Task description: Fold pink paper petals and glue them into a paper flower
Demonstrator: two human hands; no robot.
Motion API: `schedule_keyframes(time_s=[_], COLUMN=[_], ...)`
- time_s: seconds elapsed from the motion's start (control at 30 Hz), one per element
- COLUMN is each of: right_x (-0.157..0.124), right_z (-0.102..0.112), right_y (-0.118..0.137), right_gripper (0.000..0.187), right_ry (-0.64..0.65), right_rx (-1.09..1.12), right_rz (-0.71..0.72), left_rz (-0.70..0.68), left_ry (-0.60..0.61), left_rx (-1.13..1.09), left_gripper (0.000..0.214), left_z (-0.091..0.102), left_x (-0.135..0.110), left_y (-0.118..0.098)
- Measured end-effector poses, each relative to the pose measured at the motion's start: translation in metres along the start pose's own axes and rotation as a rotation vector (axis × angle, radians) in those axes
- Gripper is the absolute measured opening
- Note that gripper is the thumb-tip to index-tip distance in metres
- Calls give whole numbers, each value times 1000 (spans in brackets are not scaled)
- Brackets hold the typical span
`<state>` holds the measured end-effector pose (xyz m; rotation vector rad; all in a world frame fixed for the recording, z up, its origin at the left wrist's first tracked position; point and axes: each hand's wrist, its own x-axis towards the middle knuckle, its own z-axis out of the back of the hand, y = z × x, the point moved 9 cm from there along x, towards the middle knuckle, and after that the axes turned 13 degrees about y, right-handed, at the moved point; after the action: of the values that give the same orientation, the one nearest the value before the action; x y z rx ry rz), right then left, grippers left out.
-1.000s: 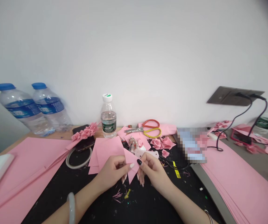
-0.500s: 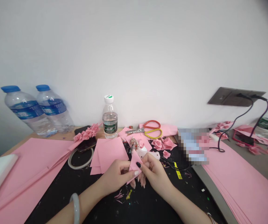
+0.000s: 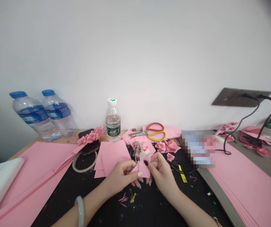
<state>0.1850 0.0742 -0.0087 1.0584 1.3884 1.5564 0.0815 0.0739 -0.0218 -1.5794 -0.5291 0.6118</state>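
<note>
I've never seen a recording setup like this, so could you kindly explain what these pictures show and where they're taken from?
There's no machine here: these are a person's bare hands, seen by a camera worn on their head, looking forward and down. All three pictures come from it. The left hand and right hand together hold a small piece of pink paper. On the black mat lie pink paper squares. Beyond them are scissors with red and yellow handles, pink paper roses and a water bottle.
</note>
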Motion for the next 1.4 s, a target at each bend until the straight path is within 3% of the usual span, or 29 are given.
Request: schedule_keyframes(time_s=[0.07, 0.13, 0.33, 0.47, 0.6, 0.83, 1.17, 1.4], right_x=[0, 0, -3, -11, -15, -16, -20, -17], right_z=[-2, -1, 5, 4, 0, -7, -14, -15], right_y=[1, 7, 35, 57, 69, 70, 73, 69], right_gripper=[11, 18, 36, 28, 17, 18, 19, 18], right_ry=[33, 29, -55, -117, -120, -38, 28, 98], right_rx=[-47, -169, -646, -786, -756, -664, -742, -767], right_rz=[-2, 29, 221, 396, 477, 506, 577, 552], left_rz=[35, 78, 112, 125, 124, 123, 82, 54], left_ry=[-25, -57, -61, -67, -86, -120, -152, -150], left_rx=[-25, -43, -61, -87, -105, -138, -294, -320], left_gripper=[20, 21, 28, 33, 37, 36, 29, 29], left_z=[2, 4, 6, 7, 9, 13, 19, 19], left_x=[1, 0, 0, 0, -1, -2, -5, -5], left_y=[5, 12, 17, 14, 13, 11, 12, 11])
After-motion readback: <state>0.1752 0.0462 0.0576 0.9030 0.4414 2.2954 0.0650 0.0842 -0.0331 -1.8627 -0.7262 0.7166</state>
